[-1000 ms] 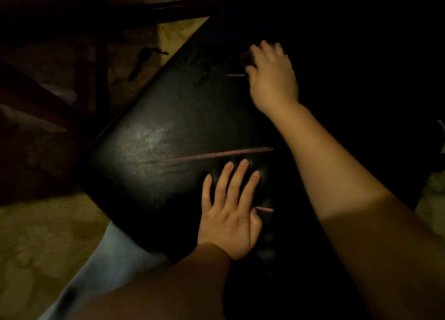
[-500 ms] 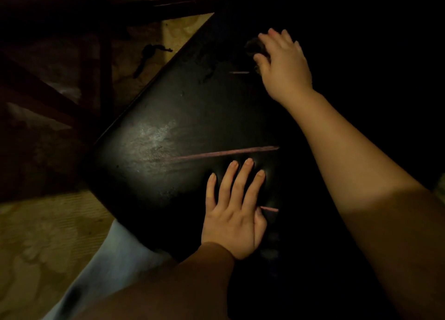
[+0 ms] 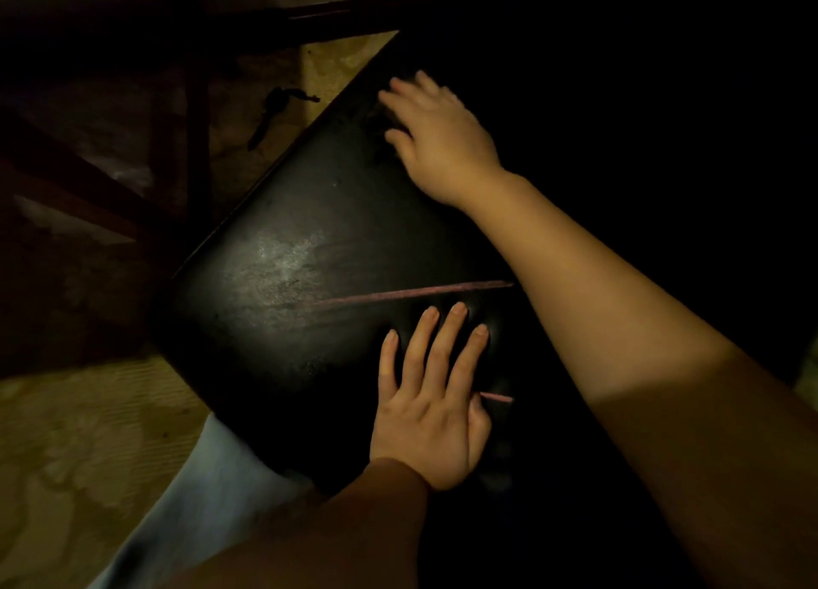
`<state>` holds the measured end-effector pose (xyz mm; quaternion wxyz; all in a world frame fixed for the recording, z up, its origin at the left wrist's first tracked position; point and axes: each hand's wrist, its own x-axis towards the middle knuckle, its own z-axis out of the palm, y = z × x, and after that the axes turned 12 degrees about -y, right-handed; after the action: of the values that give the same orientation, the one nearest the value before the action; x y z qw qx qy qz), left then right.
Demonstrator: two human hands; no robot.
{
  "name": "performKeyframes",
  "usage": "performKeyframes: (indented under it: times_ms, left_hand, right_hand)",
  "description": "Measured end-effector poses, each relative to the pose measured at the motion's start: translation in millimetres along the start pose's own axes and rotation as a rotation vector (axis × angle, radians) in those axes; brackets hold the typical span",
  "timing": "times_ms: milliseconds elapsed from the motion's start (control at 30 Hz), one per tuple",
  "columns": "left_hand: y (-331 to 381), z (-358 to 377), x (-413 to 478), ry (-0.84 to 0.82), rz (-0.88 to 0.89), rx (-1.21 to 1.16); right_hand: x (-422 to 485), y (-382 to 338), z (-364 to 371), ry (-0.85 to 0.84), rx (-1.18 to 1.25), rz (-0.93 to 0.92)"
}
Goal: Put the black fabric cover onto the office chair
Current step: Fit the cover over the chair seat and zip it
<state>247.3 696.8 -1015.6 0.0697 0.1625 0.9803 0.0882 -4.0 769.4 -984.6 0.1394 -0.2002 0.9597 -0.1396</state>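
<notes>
Dim shot, looking down.

Far left: patterned tan floor point(image 3: 66, 433), lit at the bottom, in shadow higher up. Above it, dark wooden frame legs point(image 3: 194, 114) cross at angles. Just right of them a small dark object point(image 3: 276, 105) lies on the floor; too dark to identify.

Bottom left: a strip of light blue fabric point(image 3: 199, 491) runs from the lower edge up under the near corner of the seat.

Centre: office chair point(image 3: 287, 323), only the black seat visible. It sits turned diagonally, with a rounded corner pointing lower left. Surface is smooth, with a worn shiny patch point(image 3: 283, 256) toward its left side. A long pink line point(image 3: 411, 292) crosses the seat. A short pink mark point(image 3: 495, 397) shows lower down, right beside the thumb.

Left hand point(image 3: 431, 424): palm flat on the seat's near part. Its fingers point(image 3: 451, 345) are straight and slightly spread, with the tips just short of the long line. They clamp nothing.

Right hand point(image 3: 442, 145): reaches across to the seat's far edge, palm down on the surface. Its fingers are motion-blurred. They look extended, and the thumb sits apart from the rest.

Right third: solid black past both forearms. Black fabric cover: can't separate it from the seat or the shadow there, so its position is unreadable.
</notes>
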Motion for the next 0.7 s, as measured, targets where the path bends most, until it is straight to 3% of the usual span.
performKeyframes:
  times_ms: [167,367,700]
  left_hand:
    - [0.4,-0.3,0.2,0.004,0.002,0.002]
    - [0.0,0.2,0.3,0.018,0.001,0.006]
    - [-7.6,0.4,2.5,0.063,0.041,-0.010]
  right_hand:
    - [-2.6,8.8,-4.5,-0.042,0.011,-0.070]
    - [-6.2,19.8,-3.6,0.105,0.035,0.236]
    - [-80.9,70.1,-4.0,0.222,0.109,0.461]
